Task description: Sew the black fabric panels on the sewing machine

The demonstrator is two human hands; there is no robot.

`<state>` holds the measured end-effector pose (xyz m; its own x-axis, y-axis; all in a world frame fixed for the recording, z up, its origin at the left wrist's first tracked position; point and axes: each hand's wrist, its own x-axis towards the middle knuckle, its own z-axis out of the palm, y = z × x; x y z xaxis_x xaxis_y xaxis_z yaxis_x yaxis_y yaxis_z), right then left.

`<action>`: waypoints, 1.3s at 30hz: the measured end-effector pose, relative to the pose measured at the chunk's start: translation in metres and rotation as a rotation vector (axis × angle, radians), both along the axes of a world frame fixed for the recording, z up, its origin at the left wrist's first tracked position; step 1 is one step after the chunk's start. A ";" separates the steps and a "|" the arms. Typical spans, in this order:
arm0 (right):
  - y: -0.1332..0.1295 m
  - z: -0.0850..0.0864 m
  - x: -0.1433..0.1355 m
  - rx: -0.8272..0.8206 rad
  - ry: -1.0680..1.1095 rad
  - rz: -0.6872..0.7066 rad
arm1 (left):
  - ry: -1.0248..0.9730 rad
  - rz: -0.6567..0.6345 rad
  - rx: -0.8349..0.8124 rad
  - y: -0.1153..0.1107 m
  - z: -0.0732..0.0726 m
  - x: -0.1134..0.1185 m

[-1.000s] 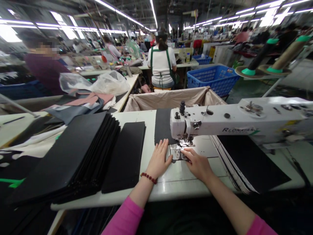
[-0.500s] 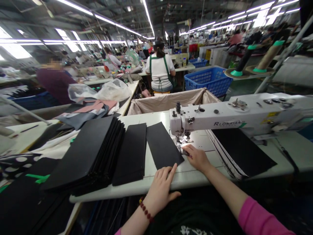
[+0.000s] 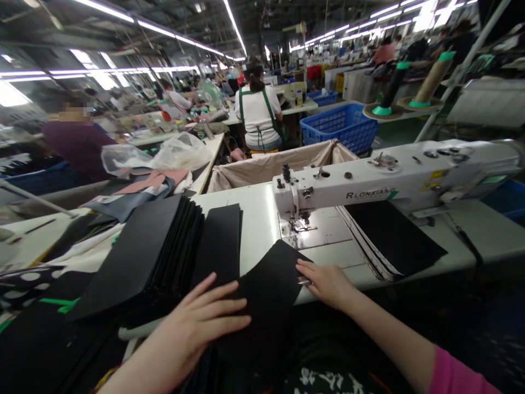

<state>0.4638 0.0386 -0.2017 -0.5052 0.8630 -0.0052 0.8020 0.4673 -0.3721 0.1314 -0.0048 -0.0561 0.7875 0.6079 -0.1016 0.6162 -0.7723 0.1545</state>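
Note:
A single black panel (image 3: pixel 268 279) lies slanted in front of the sewing machine (image 3: pixel 348 180), its near end over the table's front edge. My left hand (image 3: pixel 209 314), fingers spread, rests at the panel's left side and near a narrow stack of black panels (image 3: pixel 219 235). My right hand (image 3: pixel 328 282) is closed at the panel's right edge, with a small metal tool (image 3: pixel 304 280) showing under its fingers. Left of these stands a thick stack of black panels (image 3: pixel 139 246). Another pile of black pieces with pale undersides (image 3: pixel 394 235) lies under the machine arm.
Two thread cones (image 3: pixel 394 90) (image 3: pixel 432 82) stand at upper right. Behind the table are a beige cloth-lined bin (image 3: pixel 254 171) and a blue basket (image 3: pixel 340 128). A person in a white shirt (image 3: pixel 258 115) sits beyond. Scraps and clear plastic (image 3: pixel 180 153) lie at left.
The single panel has moved away from the needle area toward me and turned. My left hand has shifted left with fingers spread; my right hand has come back from the needle. The view has shifted slightly.

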 end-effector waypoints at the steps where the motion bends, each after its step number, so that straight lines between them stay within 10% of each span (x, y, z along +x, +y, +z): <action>1: -0.010 0.001 0.002 -0.011 -0.001 -0.027 | 0.032 0.075 0.103 0.007 -0.002 -0.013; 6: -0.046 0.004 0.023 -0.097 0.249 -0.129 | 0.128 0.495 0.380 0.030 -0.056 -0.029; 14: -0.071 -0.001 0.065 -0.153 0.440 -0.579 | -0.301 0.291 -0.060 0.020 -0.127 0.144; 18: -0.084 -0.001 0.063 -0.201 0.329 -0.552 | -0.372 0.299 -0.024 0.012 -0.153 0.176; 39: -0.079 -0.013 0.021 -0.079 -0.041 -0.353 | -0.608 0.331 -0.187 -0.003 -0.151 0.177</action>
